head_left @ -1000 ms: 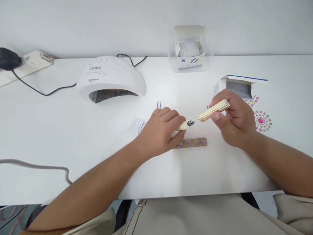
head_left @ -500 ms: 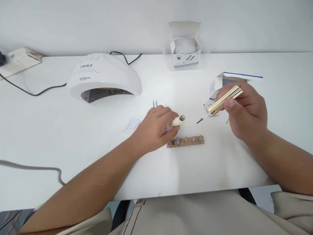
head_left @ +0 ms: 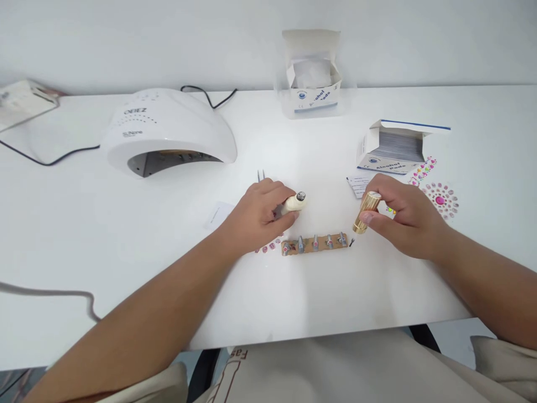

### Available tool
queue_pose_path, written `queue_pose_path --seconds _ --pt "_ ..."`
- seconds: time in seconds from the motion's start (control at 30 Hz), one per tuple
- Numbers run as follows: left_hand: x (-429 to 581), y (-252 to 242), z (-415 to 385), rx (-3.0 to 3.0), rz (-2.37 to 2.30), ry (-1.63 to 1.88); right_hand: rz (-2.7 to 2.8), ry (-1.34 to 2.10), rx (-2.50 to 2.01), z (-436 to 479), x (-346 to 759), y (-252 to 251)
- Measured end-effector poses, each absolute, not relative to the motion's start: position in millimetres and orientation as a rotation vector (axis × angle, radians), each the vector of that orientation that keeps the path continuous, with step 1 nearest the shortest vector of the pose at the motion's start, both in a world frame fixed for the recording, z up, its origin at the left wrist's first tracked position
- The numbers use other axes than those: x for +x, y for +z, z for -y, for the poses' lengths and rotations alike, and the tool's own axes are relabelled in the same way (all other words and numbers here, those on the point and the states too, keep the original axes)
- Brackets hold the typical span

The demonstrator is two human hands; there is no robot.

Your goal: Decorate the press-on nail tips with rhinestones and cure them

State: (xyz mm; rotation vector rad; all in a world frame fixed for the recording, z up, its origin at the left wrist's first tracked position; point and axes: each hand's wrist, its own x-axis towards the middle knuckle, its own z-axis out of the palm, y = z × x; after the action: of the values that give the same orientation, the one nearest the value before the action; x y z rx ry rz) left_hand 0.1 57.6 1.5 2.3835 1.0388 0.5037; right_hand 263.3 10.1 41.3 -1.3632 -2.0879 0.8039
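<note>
My left hand (head_left: 266, 215) is closed round a cream nail polish bottle (head_left: 295, 203), uncapped and tilted with its neck to the right. Between the thumb and fingers of my right hand (head_left: 409, 218) is a gold polish cap with its brush (head_left: 366, 212), pointing down. The dark brush tip is close to the right end of a brown strip (head_left: 323, 244). Several grey press-on nails (head_left: 315, 242) with small red and silver decorations are mounted along that strip. Whether the brush touches the last nail, I cannot tell.
A white nail lamp (head_left: 176, 129) stands at the back left. Two alcohol pad boxes, one at the back (head_left: 316, 98) and one at the right (head_left: 392, 148), sit open. Rhinestone stickers (head_left: 440, 200) lie by my right hand. Tweezers (head_left: 260, 175) show behind my left hand.
My right hand has moved down with the brush, turning it from slanted to nearly upright beside the strip's right end. My left hand keeps the bottle; the view has shifted slightly.
</note>
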Motion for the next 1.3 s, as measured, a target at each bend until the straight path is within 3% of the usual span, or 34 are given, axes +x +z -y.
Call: queue_pose_path --seconds 1.07,1.3 --pt "-3 4 -57 2.411 -1.068 0.583 2.033 0.845 -1.469 -21 251 31" --pt "-2 5 -57 2.403 -1.086 0.546 1.934 0.703 -1.516 -24 252 27"
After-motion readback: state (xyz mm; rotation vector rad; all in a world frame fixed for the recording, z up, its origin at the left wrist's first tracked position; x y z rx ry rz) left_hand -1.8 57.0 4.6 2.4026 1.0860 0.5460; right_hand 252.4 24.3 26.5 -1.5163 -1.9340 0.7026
